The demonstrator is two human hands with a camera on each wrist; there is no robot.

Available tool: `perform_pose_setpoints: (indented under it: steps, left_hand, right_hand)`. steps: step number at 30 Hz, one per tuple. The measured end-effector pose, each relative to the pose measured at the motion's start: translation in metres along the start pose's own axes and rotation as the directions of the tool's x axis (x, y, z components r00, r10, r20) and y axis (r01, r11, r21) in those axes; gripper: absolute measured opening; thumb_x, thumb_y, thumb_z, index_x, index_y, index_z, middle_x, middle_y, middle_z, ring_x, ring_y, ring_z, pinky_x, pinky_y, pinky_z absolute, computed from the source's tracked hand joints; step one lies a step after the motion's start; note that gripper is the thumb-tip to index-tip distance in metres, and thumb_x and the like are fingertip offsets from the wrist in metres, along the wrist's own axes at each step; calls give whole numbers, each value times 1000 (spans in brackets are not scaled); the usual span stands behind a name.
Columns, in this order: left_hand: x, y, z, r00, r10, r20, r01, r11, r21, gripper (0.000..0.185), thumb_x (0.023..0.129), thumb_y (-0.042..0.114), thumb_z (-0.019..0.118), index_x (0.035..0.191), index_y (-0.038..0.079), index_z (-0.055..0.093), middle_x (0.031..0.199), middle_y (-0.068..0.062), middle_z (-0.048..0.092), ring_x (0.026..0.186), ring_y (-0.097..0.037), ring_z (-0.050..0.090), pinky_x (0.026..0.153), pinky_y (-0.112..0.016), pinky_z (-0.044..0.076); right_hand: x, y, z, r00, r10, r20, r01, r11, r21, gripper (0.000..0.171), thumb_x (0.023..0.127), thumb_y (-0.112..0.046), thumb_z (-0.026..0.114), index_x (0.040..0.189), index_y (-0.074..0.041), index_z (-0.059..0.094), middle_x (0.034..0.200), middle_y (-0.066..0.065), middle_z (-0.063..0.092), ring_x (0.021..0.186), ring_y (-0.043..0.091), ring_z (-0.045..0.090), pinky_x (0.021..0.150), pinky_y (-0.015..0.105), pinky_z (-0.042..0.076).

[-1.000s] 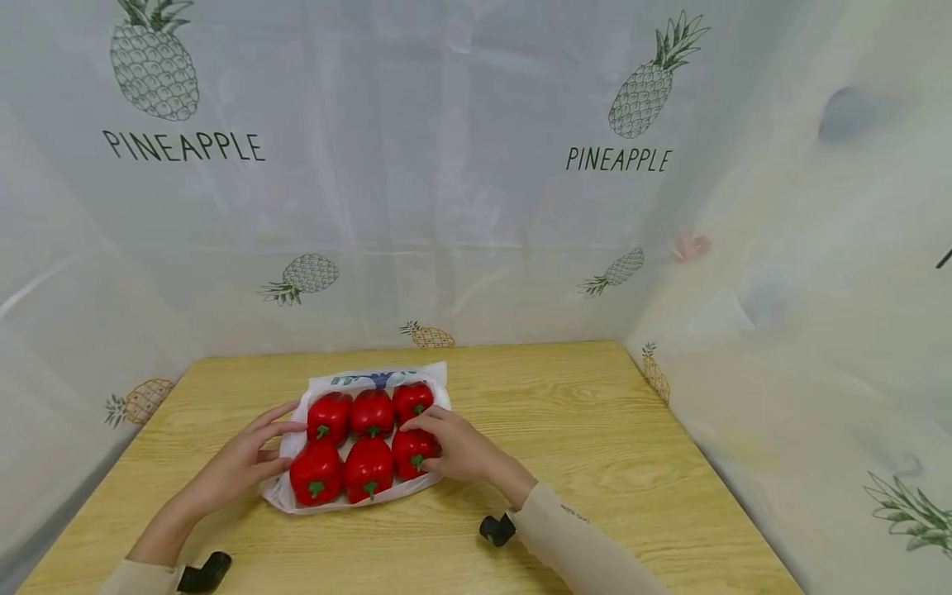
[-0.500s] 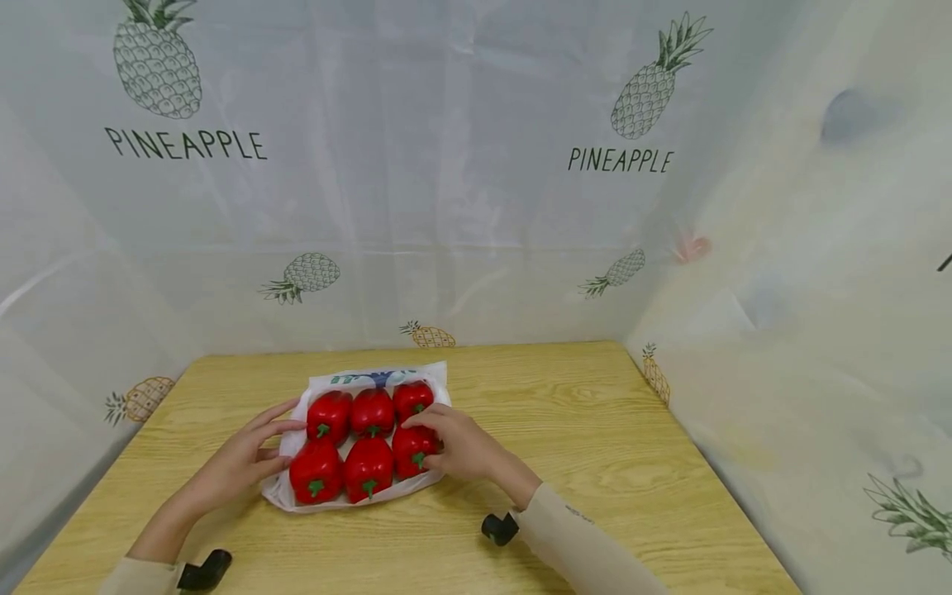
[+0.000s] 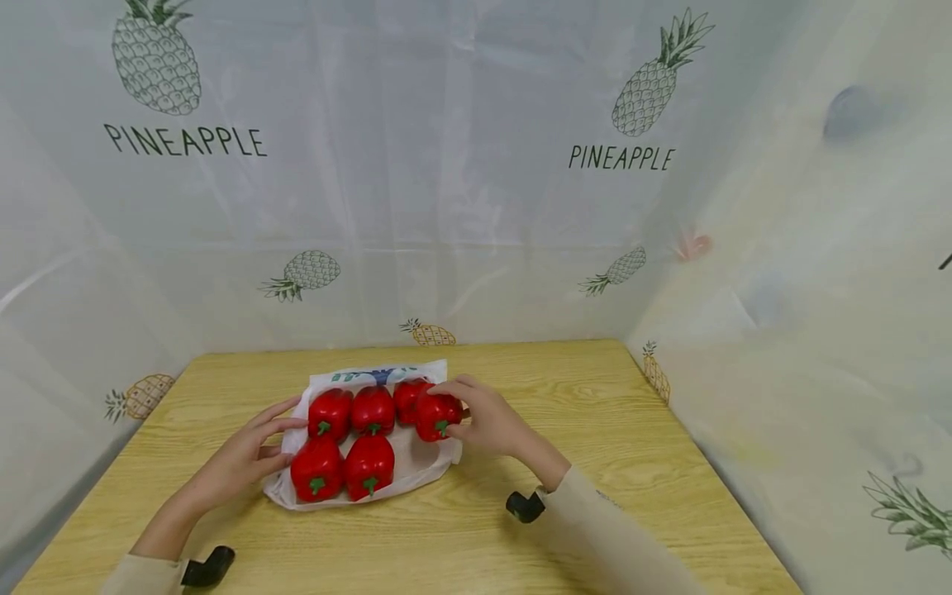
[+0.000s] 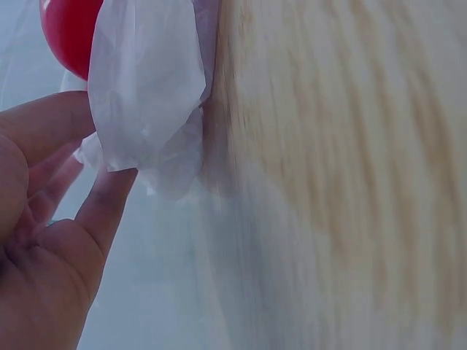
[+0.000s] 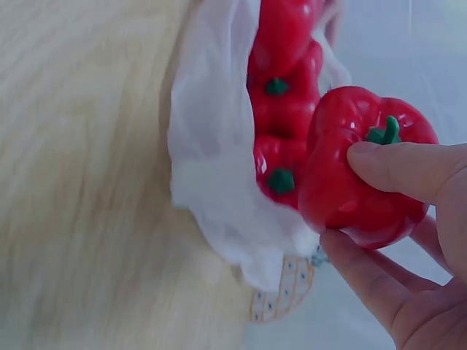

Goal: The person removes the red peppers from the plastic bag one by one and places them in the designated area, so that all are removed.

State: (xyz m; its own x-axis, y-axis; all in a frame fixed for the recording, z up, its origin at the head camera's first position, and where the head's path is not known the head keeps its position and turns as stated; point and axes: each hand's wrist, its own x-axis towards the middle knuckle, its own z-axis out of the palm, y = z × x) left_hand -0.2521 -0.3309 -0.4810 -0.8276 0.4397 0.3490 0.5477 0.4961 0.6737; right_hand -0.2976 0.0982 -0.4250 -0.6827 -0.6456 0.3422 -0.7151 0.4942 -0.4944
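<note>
In the head view, a white plastic bag (image 3: pixel 405 464) with blue and green print lies on the table, bearing several red bell peppers (image 3: pixel 369 465) with green stems. My right hand (image 3: pixel 494 420) grips one bell pepper (image 3: pixel 437 413), thumb by its stem and fingers on the other side. The right wrist view shows this held pepper (image 5: pixel 365 175) raised beside the others, with the bag's crumpled edge (image 5: pixel 211 138) below. My left hand (image 3: pixel 234 463) touches the bag's left side with spread fingers. In the left wrist view, the bag's edge (image 4: pixel 146 87) hides those fingertips (image 4: pixel 113 186) partly.
The wooden table (image 3: pixel 595 463) extends to the right and in front of the bag. A sheet printed with pineapples (image 3: pixel 476 207) hangs behind it and along both sides. Black wrist devices (image 3: pixel 208 567) sit on both sleeves.
My right hand has lifted the front right bell pepper and moved it back and to the right, baring the bag where it sat. My left hand stays by the bag.
</note>
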Motion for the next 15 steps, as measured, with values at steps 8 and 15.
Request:
perform_pose_setpoints:
  steps: [8,15]
  left_hand:
    - [2,3,2,1000,16,-1,-16,1000,3,52,87,-8,81,136,3,66,163,-33,33,133,22,33,85,-18,59]
    - [3,7,6,1000,24,-6,-24,1000,5,53,86,-9,80,136,2,66,163,-34,33,135,21,33,86,-19,59]
  right_hand:
    - [-8,23,-23,995,-17,-100,12,999,-50,58,87,3,85,140,-12,65,133,7,65,113,22,67,82,28,63]
    - [-14,47,-39,990,17,-140,-33,993,-112,60,87,2,86,141,-12,64,135,10,64,116,27,68,83,30,63]
